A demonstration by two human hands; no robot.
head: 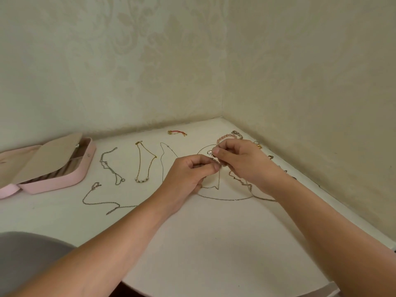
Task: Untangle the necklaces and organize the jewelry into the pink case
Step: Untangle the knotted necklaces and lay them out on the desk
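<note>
both my forearms reach over the white tabletop. my left hand and right hand meet just above it, each grip pinching the thin silver chain necklace close to its small silver charm; the rest of it loops loose on the tabletop beneath. left of them lie a long silver chain, a gold chain with pale beads and a knotted silver chain, set apart. the open pink case sits far left. a red cord bracelet and pink bead bracelet lie near the far corner.
</note>
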